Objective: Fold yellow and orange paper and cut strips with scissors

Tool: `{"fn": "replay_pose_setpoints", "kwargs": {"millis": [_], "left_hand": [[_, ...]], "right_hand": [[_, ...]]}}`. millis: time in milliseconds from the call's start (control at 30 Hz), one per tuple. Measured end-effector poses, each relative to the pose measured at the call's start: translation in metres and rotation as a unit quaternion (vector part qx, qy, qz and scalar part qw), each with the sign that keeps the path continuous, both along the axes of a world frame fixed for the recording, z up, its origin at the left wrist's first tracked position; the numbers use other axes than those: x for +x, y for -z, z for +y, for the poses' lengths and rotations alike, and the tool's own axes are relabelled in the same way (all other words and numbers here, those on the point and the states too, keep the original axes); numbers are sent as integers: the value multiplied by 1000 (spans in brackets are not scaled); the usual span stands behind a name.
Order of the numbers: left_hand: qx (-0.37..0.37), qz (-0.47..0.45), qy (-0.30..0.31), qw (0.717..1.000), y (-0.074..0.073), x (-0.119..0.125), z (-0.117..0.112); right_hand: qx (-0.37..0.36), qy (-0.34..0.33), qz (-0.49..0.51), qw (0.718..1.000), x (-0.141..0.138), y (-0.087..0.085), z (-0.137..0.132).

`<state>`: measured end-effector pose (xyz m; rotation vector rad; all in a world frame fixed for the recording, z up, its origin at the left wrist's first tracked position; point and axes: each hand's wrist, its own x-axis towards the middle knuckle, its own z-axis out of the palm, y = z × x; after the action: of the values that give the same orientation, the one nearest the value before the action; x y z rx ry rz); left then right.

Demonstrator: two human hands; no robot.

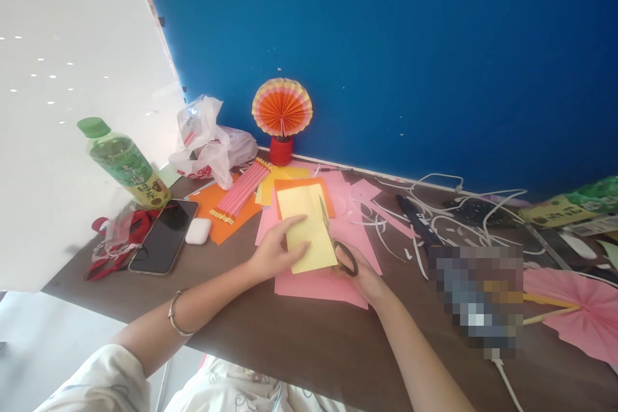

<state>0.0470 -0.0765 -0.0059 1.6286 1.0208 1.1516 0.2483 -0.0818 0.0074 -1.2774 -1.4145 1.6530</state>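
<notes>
My left hand [277, 248] grips a pale yellow sheet of paper [304, 206] by its left side, with thumb and fingertips on top of it. Black-handled scissors [326, 220] are in my right hand [364, 278], whose fingers are partly hidden behind the handles. The blades point away from me and lie along the right edge of the yellow sheet. Under it are an orange sheet [329, 196] and several pink sheets [357, 251] spread on the dark table [241, 328].
Left are a tea bottle [126, 164], a phone [165, 237], a white earbud case [198, 230] and a folded pink strip [241, 192]. A pleated paper fan [282, 108] stands by the blue wall. Right are paper scraps [381, 222], a pink fan [586, 315] and a blurred-out object [476, 299].
</notes>
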Motion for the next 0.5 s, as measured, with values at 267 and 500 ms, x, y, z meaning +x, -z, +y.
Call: {"fn": "replay_pose_setpoints", "kwargs": {"millis": [267,500], "left_hand": [[17,18,4,1000,-2,-3,1],[9,12,3,1000,-2,-1,0]], "right_hand": [[7,-2,-5,1000,1,0,-1],[-6,-9,-14,1000,-2,-4,1]]}}
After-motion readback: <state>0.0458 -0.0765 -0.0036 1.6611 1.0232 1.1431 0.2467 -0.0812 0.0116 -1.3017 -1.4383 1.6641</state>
